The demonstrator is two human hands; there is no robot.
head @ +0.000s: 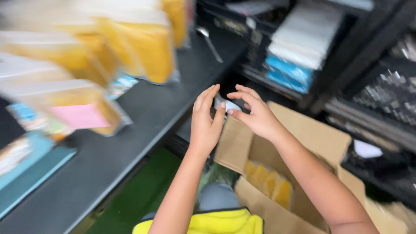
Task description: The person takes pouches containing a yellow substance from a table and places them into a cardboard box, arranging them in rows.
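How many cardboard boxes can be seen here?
1: the open cardboard box under the left hand and right hand, with yellow packets inside. Others may be hidden.

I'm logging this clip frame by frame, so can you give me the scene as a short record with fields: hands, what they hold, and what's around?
left hand: left hand raised, fingers up, above the box flap
right hand: right hand raised, fingers curled toward the left
between hands: small white object, blurred; grip unclear
below: open cardboard box with yellow packets inside
left side: dark shelf with yellow bagged packets
on shelf: metal spoon
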